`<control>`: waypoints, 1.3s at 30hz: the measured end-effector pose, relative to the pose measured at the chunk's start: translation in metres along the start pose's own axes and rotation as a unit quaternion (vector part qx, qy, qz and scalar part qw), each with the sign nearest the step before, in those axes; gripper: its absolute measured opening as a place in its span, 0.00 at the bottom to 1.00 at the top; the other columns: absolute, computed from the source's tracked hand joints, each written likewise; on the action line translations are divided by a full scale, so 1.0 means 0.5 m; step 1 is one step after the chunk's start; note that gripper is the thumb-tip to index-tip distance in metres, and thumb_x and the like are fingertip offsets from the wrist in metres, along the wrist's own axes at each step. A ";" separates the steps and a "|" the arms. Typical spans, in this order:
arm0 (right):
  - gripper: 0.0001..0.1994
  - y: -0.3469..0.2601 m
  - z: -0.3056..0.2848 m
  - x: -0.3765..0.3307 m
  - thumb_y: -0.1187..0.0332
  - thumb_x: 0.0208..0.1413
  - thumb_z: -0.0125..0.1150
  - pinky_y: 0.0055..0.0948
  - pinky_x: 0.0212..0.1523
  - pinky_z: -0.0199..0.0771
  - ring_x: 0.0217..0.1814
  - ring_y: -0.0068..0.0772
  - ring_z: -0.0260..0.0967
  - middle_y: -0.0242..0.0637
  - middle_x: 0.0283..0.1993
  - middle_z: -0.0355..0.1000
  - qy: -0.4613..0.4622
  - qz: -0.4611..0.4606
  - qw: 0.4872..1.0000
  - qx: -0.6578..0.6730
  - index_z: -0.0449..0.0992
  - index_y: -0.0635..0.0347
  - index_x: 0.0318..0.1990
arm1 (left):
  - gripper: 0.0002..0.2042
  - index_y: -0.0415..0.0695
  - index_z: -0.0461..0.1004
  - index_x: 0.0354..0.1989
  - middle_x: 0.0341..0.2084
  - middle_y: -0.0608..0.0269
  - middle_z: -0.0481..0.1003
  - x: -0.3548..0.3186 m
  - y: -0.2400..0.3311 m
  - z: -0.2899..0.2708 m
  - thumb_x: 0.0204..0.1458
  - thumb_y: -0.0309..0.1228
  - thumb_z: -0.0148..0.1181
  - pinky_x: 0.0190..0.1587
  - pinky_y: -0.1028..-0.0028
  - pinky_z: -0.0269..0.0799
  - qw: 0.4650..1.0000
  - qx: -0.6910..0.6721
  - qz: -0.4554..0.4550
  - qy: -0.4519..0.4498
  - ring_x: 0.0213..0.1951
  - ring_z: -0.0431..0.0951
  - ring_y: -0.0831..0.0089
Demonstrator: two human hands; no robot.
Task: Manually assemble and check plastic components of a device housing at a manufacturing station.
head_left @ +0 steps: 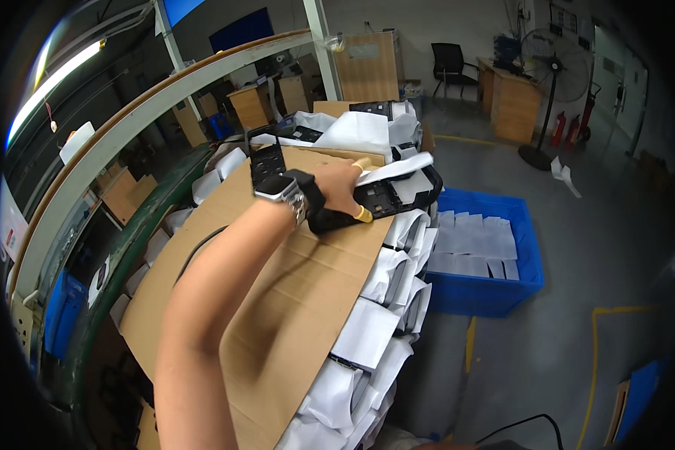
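My left hand reaches forward across a large brown cardboard sheet. It wears a black wrist strap, a watch and yellow finger covers. The hand is closed on a black plastic part at the cardboard's far right edge, where a white paper sheet lies across the part under my fingertips. Below the cardboard, many white paper sheets stick out of a stack along its right side. My right hand is not in view.
A blue crate holding white sheets stands on the grey floor to the right. More black parts and white paper lie piled beyond the cardboard. A curved green conveyor rail runs along the left. Further back stand a fan, wooden desks and a chair.
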State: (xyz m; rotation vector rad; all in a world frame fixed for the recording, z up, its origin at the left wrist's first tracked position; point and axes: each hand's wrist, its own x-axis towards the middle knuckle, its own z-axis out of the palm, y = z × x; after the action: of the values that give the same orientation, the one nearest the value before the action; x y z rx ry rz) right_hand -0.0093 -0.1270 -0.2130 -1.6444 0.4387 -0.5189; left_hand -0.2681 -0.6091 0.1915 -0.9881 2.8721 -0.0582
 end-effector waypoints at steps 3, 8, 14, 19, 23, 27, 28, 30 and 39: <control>0.22 0.004 0.019 0.013 0.51 0.45 0.55 0.43 0.63 0.53 0.65 0.40 0.49 0.35 0.58 0.61 -0.009 0.022 0.999 0.038 0.71 0.43 0.48 | 0.40 0.28 0.59 0.56 0.46 0.43 0.66 -0.058 0.063 -0.006 0.36 0.43 0.67 0.50 0.65 0.68 0.999 0.017 0.000 -0.050 0.47 0.70 0.51; 0.21 -0.061 -0.003 -0.021 0.52 0.45 0.54 0.43 0.63 0.53 0.65 0.40 0.50 0.36 0.57 0.61 -0.060 0.000 0.998 0.022 0.71 0.45 0.48 | 0.44 0.40 0.55 0.62 0.44 0.39 0.67 -0.152 0.045 0.023 0.37 0.49 0.68 0.47 0.63 0.70 0.998 -0.035 -0.043 0.008 0.44 0.72 0.48; 0.18 -0.303 -0.198 -0.099 0.61 0.46 0.51 0.42 0.61 0.55 0.58 0.46 0.59 0.50 0.50 0.66 -0.066 -0.188 0.952 -0.234 0.73 0.64 0.41 | 0.40 0.37 0.56 0.58 0.40 0.38 0.69 -0.350 0.114 -0.019 0.38 0.45 0.65 0.46 0.61 0.69 0.968 -0.173 -0.180 0.006 0.42 0.72 0.49; 0.18 -0.332 -0.248 -0.113 0.64 0.44 0.52 0.41 0.60 0.56 0.57 0.48 0.58 0.52 0.49 0.65 -0.008 -0.224 0.924 -0.310 0.71 0.67 0.41 | 0.43 0.37 0.51 0.61 0.48 0.41 0.66 -0.703 0.253 -0.017 0.39 0.46 0.65 0.55 0.64 0.62 0.863 -0.404 -0.253 0.169 0.51 0.68 0.52; 0.16 -0.324 -0.219 -0.098 0.69 0.50 0.52 0.42 0.58 0.58 0.58 0.49 0.59 0.53 0.54 0.62 -0.075 -0.196 0.943 -0.260 0.70 0.69 0.46 | 0.44 0.37 0.45 0.64 0.55 0.52 0.61 -0.990 0.417 0.063 0.43 0.43 0.64 0.59 0.68 0.55 0.700 -0.392 -0.514 0.303 0.56 0.62 0.66; 0.19 -0.352 -0.248 -0.090 0.67 0.54 0.52 0.43 0.54 0.62 0.55 0.58 0.59 0.56 0.57 0.58 -0.083 -0.144 0.973 -0.158 0.66 0.71 0.51 | 0.39 0.33 0.44 0.64 0.60 0.49 0.55 -1.095 0.501 0.202 0.49 0.36 0.59 0.62 0.68 0.50 0.515 -0.430 -0.648 0.361 0.61 0.55 0.61; 0.22 -0.363 -0.252 -0.094 0.66 0.55 0.52 0.42 0.55 0.62 0.56 0.58 0.59 0.56 0.58 0.56 -0.051 -0.153 0.980 -0.118 0.62 0.70 0.54 | 0.39 0.33 0.43 0.64 0.61 0.47 0.53 -1.115 0.510 0.242 0.50 0.35 0.58 0.63 0.68 0.47 0.530 -0.383 -0.684 0.324 0.63 0.52 0.60; 0.28 -0.364 -0.266 -0.097 0.62 0.58 0.52 0.41 0.57 0.61 0.57 0.58 0.58 0.57 0.60 0.53 -0.020 -0.168 0.984 -0.049 0.53 0.67 0.61 | 0.40 0.32 0.41 0.64 0.61 0.43 0.51 -1.129 0.501 0.301 0.50 0.34 0.58 0.63 0.69 0.47 0.539 -0.385 -0.681 0.312 0.64 0.52 0.58; 0.21 -0.373 -0.265 -0.091 0.60 0.54 0.56 0.43 0.63 0.54 0.67 0.55 0.45 0.48 0.66 0.49 -0.086 -0.175 0.956 -0.220 0.69 0.60 0.53 | 0.46 0.36 0.42 0.65 0.56 0.37 0.56 -1.112 0.567 0.276 0.40 0.29 0.67 0.60 0.60 0.54 0.571 -0.092 -0.773 0.260 0.56 0.58 0.45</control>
State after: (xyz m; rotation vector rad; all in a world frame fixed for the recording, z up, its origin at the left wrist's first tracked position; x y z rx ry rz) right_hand -0.1237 -0.1850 -0.0184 -2.1994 0.1335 -0.5582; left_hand 0.0093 -0.0439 0.0822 -3.4785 1.1523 -0.1830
